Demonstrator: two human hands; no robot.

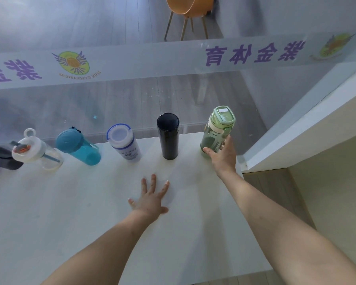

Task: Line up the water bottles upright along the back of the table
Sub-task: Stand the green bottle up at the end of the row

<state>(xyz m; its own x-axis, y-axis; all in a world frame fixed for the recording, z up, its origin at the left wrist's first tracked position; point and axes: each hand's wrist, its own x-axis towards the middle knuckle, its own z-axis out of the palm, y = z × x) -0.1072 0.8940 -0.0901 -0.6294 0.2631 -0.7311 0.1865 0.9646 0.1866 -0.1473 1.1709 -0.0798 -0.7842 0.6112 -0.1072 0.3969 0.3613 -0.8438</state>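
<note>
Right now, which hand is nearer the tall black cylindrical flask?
Left. The left hand lies flat on the table in front of the tall black cylindrical flask; the right hand grips the green bottle beside it.

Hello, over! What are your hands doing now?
Right hand gripping green bottle, upright, back row. Left hand flat on table. Nothing blocking.

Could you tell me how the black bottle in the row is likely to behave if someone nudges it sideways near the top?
The black bottle stands tall and slim on a small base, so it would probably tip rather than slide. Its glossy, straight wall looks slippery to grip. Once down, its round shape would likely roll on the table.
</note>
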